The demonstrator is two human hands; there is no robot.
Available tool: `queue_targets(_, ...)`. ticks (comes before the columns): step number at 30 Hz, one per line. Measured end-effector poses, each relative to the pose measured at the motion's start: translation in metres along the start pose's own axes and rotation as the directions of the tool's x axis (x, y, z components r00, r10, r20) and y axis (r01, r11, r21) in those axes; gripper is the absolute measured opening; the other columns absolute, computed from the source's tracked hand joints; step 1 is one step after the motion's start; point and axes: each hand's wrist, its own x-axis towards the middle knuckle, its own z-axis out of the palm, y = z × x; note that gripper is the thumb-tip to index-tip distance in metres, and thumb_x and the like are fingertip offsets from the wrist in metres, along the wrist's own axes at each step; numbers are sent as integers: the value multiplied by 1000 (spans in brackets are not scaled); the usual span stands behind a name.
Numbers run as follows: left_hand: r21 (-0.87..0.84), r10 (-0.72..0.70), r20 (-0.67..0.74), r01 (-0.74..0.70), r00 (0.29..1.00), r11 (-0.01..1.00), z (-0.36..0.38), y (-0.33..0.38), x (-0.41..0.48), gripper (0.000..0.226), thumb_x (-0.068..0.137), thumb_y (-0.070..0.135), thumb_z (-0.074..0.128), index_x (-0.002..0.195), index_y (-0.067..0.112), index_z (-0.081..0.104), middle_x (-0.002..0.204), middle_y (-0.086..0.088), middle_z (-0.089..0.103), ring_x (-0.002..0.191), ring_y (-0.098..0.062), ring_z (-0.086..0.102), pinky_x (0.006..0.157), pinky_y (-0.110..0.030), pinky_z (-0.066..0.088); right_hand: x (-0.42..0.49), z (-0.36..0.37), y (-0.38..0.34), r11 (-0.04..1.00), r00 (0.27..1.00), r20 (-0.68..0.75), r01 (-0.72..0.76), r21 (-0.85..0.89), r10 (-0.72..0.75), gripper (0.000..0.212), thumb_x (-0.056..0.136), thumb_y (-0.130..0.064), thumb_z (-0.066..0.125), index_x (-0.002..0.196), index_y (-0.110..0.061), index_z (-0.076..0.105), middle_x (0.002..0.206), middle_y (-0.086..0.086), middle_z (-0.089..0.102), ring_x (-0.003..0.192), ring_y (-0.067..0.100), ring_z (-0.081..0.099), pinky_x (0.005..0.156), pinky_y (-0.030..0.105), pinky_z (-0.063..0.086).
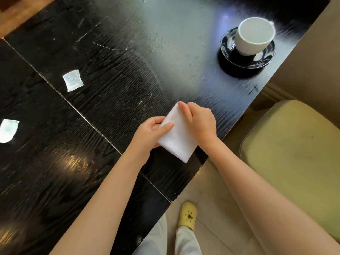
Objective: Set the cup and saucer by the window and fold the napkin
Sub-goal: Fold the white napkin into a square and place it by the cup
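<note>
While cup (254, 34) sits on saucer (247, 52), both hands grip the seemingly folded napkin (177, 135).

– What surrounds the scene?
– A glossy black wood-grain tabletop (110, 89) with pale light glaring along its far edge. Beyond its right edge, a beige wall (312, 61), pale tiled floor (211, 190) and yellow-green cushioned seat (294, 153).

Black wooden table top (114, 74): open grain, glossy, scuffed, reflecting light. On it, far from the folded napkin: glossy black glazed round saucer (228, 50) bearing a smooth, matt white ceramic cup (252, 40). Soft, matt white rectangular paper or cloth napkin (179, 137). Beside the table: matt yellow-green upholstered chair seat (294, 144); pale yellow perforated plastic-looking clog (188, 215).
</note>
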Motion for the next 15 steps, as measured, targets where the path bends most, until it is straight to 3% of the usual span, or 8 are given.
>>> queue_targets(4, -493, -106, -239, -27, 965, 870, 33, -24, -17, 28, 89, 30, 58, 109, 11, 61, 99, -7, 71, 88, -18, 69, 74, -30, 56, -10, 11, -5, 974, 982, -90, -147, 173, 164, 48, 96, -37, 41, 54, -14, 36, 48, -4, 36, 51, 20, 41, 54, 33, 30)
queue_targets(6, -555, -195, -392, -62, 899, 830, 53, -21, -16, 37, 88, 42, 56, 110, 12, 59, 99, -5, 70, 86, -18, 69, 72, -29, 56, -17, 14, -12, 956, 965, -143, -182, 229, 218, 49, 96, -35, 41, 53, -18, 30, 47, -7, 33, 48, 17, 36, 54, 32, 27)
queue_targets(7, -494, -196, -475, -76, 858, 866, 59, -17, -14, 38, 88, 48, 54, 106, 14, 58, 95, -2, 69, 84, -16, 68, 70, -25, 54, -20, 14, -14, 946, 955, -167, -199, 256, 246, 48, 97, -35, 39, 53, -16, 30, 47, -6, 34, 47, 14, 35, 54, 31, 26)
queue_targets(9, -187, -32, -634, -114, 772, 976, 63, -11, -8, 35, 90, 51, 47, 94, 17, 55, 81, 7, 61, 76, -10, 61, 62, -10, 47, -22, 9, -15, 914, 934, -144, -275, 300, 328, 49, 97, -39, 35, 55, -15, 31, 51, -6, 38, 52, 15, 39, 57, 31, 27)
queue_targets(11, 64, 143, -665, -134, 733, 989, 61, -11, -7, 34, 92, 49, 44, 88, 16, 53, 74, 12, 53, 68, -5, 54, 53, -7, 40, -19, 1, -16, 880, 914, -28, -382, 282, 405, 50, 94, -50, 31, 55, -19, 31, 60, -3, 44, 64, 20, 45, 62, 32, 31)
queue_targets(13, 157, 213, -664, -144, 717, 977, 62, -14, -6, 36, 92, 49, 43, 86, 14, 53, 72, 14, 51, 65, -2, 51, 54, -12, 38, -15, -4, -16, 871, 900, 64, -434, 229, 432, 52, 90, -59, 29, 60, -18, 41, 73, 3, 55, 74, 25, 51, 67, 34, 37)
queue_targets(15, 154, 191, -678, -116, 710, 981, 63, -13, -3, 40, 93, 50, 41, 85, 12, 54, 71, 13, 50, 63, -2, 49, 52, -11, 38, -12, -5, -15, 881, 902, 57, -429, 197, 427, 58, 90, -59, 30, 71, -11, 56, 85, 9, 65, 82, 27, 58, 71, 36, 42)
